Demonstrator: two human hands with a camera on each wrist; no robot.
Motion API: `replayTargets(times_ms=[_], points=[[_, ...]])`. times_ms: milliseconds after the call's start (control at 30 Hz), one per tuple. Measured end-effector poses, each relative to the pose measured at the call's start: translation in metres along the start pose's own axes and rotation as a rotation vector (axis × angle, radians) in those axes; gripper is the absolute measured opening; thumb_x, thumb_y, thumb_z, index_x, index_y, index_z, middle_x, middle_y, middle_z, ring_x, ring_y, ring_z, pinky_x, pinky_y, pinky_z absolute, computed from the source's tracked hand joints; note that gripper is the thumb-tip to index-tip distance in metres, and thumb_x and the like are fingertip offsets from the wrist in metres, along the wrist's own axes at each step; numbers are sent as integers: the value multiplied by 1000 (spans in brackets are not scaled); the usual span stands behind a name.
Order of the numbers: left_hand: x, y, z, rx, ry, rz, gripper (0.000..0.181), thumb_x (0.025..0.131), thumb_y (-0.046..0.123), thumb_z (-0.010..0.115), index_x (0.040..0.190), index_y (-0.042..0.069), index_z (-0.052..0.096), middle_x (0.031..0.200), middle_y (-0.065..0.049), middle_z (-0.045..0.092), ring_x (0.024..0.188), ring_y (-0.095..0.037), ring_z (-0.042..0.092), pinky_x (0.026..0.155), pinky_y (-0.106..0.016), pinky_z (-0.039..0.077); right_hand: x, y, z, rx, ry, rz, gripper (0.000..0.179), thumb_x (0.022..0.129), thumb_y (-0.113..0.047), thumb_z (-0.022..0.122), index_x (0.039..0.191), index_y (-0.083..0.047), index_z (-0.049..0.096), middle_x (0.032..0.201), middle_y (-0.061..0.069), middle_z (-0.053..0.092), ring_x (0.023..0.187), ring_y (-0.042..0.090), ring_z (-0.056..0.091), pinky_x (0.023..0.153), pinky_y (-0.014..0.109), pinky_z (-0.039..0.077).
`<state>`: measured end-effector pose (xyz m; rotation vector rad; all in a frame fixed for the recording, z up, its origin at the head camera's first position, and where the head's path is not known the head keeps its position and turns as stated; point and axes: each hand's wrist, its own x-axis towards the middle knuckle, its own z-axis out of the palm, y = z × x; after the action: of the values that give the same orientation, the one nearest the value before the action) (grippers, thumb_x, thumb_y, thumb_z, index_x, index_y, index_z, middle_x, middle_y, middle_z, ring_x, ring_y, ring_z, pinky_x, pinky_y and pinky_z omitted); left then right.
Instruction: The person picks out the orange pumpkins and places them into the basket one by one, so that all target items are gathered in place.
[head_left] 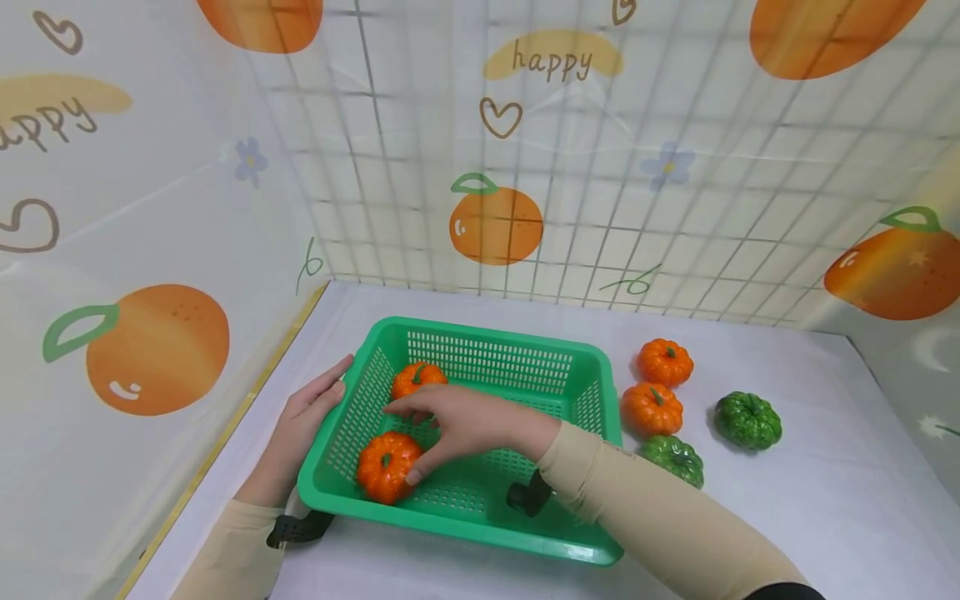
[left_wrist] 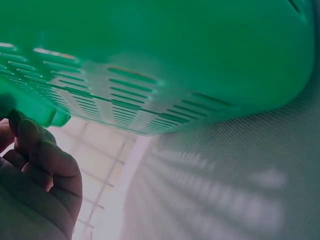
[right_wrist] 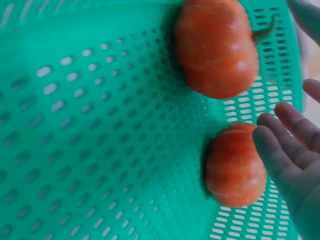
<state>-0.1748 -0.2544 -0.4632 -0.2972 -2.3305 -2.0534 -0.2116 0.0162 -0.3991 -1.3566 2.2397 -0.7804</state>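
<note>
A green plastic basket [head_left: 487,535] with slotted walls stands on the table, and my left hand [head_left: 300,427] holds its left rim. In the left wrist view, that hand's curled fingers [left_wrist: 60,165] are at the basket's edge. Two small orange pumpkins lie inside at the left end, a far pumpkin [head_left: 408,380] and a near pumpkin [head_left: 386,471]. My right hand [head_left: 465,421] reaches over them with fingers spread and nothing held. Its thumb overlaps the near pumpkin's right side in the head view. The right wrist view shows the fingertips [right_wrist: 267,140] beside the lower pumpkin [right_wrist: 235,167].
Right of the basket lie two more pumpkins, an upper orange one [head_left: 664,362] and a lower orange one [head_left: 651,410]. A green pumpkin [head_left: 675,460] is partly behind the right sleeve, and another green pumpkin [head_left: 748,421] lies farther right. A printed curtain [head_left: 420,125] hangs behind the table.
</note>
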Motion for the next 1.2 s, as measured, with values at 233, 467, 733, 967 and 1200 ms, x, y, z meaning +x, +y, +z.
replayTargets(times_ms=[233,467,733,967,1200], points=[[0,0,0,-7,11,3,49,108,30,44,153,13,40,156,-7,37,127,-12,51,87,-30,53,-12,1,-12,67,79,6,86,76,-50,83,148,-18,47,139,-4,53,118,12,55,94,25,47],[-1,2,0,-7,6,3,49,108,30,44,153,13,39,154,-12,39,125,-12,52,89,-28,52,-30,-9,-31,191,208,-8,86,75,-49,85,148,-27,46,141,-10,50,121,15,54,97,34,48],[-1,1,2,-19,0,-4,50,107,30,45,154,12,38,157,-7,35,135,-16,43,92,-25,49,-56,-9,-48,305,317,-4,87,75,-36,88,149,-28,43,141,-11,50,124,18,53,101,36,46],[1,1,7,-15,1,5,49,107,27,45,153,10,39,158,-6,34,142,-21,32,97,-21,44,-90,4,-59,369,410,5,85,78,-23,87,150,-24,42,148,-8,44,128,24,51,102,37,45],[1,1,2,19,32,9,48,107,29,45,152,11,41,156,-6,36,142,-20,31,97,-17,41,-118,9,-67,397,484,102,83,79,-23,86,149,-34,43,148,-10,45,130,28,49,100,40,46]])
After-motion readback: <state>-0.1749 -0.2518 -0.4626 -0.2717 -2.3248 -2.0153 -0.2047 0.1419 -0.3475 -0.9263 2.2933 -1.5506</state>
